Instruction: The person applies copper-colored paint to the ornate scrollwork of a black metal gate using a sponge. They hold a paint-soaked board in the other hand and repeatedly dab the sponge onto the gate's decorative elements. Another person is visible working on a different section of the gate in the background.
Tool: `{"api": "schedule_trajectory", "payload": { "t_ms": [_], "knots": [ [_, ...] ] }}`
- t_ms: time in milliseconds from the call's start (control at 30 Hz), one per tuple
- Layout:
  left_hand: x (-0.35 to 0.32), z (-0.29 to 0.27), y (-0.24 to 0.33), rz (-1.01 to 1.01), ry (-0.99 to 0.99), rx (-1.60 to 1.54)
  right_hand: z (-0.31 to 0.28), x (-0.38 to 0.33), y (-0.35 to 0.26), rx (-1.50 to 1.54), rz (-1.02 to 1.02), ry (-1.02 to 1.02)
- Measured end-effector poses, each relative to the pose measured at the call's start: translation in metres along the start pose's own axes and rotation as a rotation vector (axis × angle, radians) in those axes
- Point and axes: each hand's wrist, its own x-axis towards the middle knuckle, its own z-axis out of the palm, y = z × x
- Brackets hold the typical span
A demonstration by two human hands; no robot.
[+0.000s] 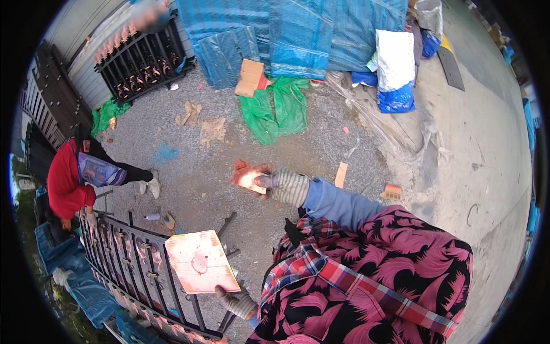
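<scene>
Forward-left of the left hand extends its gripped board.

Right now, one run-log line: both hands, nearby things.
left hand: gripping pinkish board | right hand: holding reddish and pale piece, kind unclear | nearby: black metal railing, co-worker in red bending beside it

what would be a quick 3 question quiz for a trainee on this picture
1. Multiple choice: which hand holds the square board?
A) right
B) left
C) neither

2. True or false: the person in red is bending forward.

3. Fill in the colour: the netting lying on the ground in front of the blue tarp is ____.

Key:
1. B, the left hand
2. True
3. Green
</scene>
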Motion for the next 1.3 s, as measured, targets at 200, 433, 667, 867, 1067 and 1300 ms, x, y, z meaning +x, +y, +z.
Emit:
{"api": "schedule_trajectory", "payload": {
  "t_ms": [200,433,667,867,1067,1300],
  "knots": [
    [-0.004,0.077,-0.042,0.177,-0.155,-0.134,-0.005,-0.018,-0.063,-0.006,0.05,-0.145],
    [-0.029,0.117,-0.096,0.27,-0.105,-0.207,-0.034,-0.022,-0.119,-0.177,0.14,-0.12],
    [-0.046,0.138,-0.129,0.324,-0.1,-0.356,-0.03,-0.023,-0.145,-0.457,0.272,-0.311],
    [-0.064,0.121,-0.144,0.434,0.028,-0.449,-0.016,0.02,-0.121,-0.486,0.518,-0.453],
    [-0.087,0.105,-0.145,0.537,0.174,-0.496,0.027,0.007,-0.063,-0.603,0.653,-0.777],
    [-0.087,0.111,-0.133,0.631,0.211,-0.494,0.053,-0.025,-0.029,-0.817,0.892,-0.853]
  ]
}}
